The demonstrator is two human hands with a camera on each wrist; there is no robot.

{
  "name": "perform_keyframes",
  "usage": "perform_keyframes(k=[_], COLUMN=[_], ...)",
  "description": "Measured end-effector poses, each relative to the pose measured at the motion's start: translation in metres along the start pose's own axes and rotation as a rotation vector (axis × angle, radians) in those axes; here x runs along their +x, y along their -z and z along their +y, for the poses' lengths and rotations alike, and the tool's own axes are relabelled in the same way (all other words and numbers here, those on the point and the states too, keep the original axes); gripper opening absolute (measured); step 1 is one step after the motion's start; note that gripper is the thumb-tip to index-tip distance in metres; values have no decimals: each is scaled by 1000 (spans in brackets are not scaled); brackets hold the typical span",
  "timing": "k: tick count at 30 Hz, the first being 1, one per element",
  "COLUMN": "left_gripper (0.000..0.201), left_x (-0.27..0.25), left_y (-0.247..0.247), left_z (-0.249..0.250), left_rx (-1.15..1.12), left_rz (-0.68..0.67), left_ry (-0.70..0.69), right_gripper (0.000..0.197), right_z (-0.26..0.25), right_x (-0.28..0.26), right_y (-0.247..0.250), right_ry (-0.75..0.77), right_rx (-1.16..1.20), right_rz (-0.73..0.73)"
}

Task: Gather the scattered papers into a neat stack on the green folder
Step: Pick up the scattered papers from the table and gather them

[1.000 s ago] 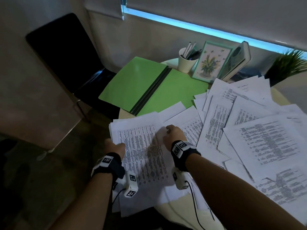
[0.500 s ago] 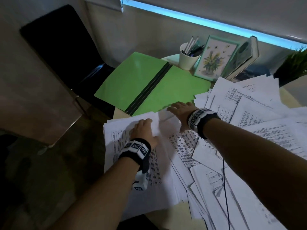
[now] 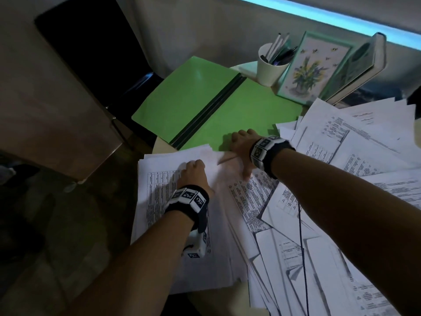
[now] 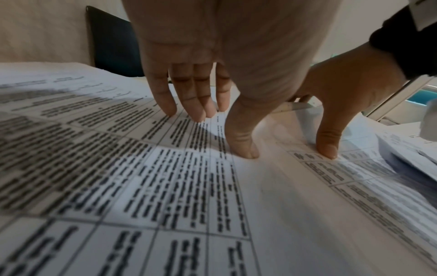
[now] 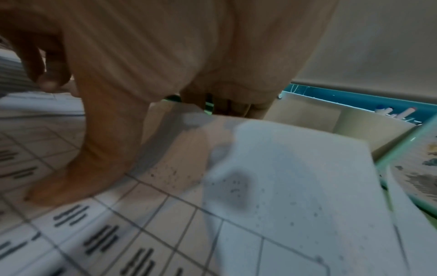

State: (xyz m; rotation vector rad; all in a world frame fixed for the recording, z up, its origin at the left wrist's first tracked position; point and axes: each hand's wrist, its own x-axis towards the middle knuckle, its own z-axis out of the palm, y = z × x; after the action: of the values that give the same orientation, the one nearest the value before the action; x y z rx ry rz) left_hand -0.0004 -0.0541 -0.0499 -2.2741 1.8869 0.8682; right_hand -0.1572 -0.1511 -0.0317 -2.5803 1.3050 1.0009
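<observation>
The open green folder (image 3: pixel 205 106) lies at the table's far left, bare. Just in front of it sits a rough stack of printed papers (image 3: pixel 182 236), its far edge touching the folder. My left hand (image 3: pixel 193 169) rests on top of the stack, straight fingertips (image 4: pixel 198 114) and thumb pressing the top sheet (image 4: pixel 118 168). My right hand (image 3: pixel 240 153) is at the stack's far right corner. Its thumb (image 5: pixel 71 177) presses down on a sheet and its fingers curl over the sheet's far edge. Many more papers (image 3: pixel 353 156) lie fanned over the right half of the table.
A white pen cup (image 3: pixel 271 69), a framed flower picture (image 3: pixel 312 69) and a leaning book (image 3: pixel 362 62) stand behind the folder. A black chair (image 3: pixel 91 42) is off the table's left. A thin black cable (image 3: pixel 300 224) runs over the papers. The table's near edge (image 3: pixel 218 299) shows below the stack.
Both hands moved forward from the near part of the stack toward the folder. The right hand reached the sheets' far edge; the left settled on top of the stack.
</observation>
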Motion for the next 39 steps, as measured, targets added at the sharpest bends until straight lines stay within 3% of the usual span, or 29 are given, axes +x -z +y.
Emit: perform_keyframes(k=[4,6,10,12,20,27,31,36,39], left_gripper=[74,74,78,81,78,79,64,89,100], left_x=[1,1,3,4,1,2,2,7,6], left_y=[-4,-5,-6,-6,-13,-8,4,24,50], left_z=[0,-1,-4,-5,-7,-6,-4,-4,2], left_rx=[3,-4,-37,-73,-95,-71,-117,-338,-522], left_rz=[13,20,43,38,43,13,-40,-55,-11], left_ry=[10,7,10,11,0,-28,-61,-47,-160], right_gripper=[106,99,57,49,39,42,45,38,35], right_z=[0,-1,1,4,28,47,47,41,39], right_x=[-10,-14,-19,-23,-61,-102,-121,-133,-140], right_y=[-5,-5,-1,0,24,57,79,104,120], right_ry=[-59,-83,-126,-152,-299,-420,-414,-401,-413], right_rx=[235,244,203,236,382,472,483,465,447], right_rz=[-39,-56,-91,-86,9,180,273,356,419])
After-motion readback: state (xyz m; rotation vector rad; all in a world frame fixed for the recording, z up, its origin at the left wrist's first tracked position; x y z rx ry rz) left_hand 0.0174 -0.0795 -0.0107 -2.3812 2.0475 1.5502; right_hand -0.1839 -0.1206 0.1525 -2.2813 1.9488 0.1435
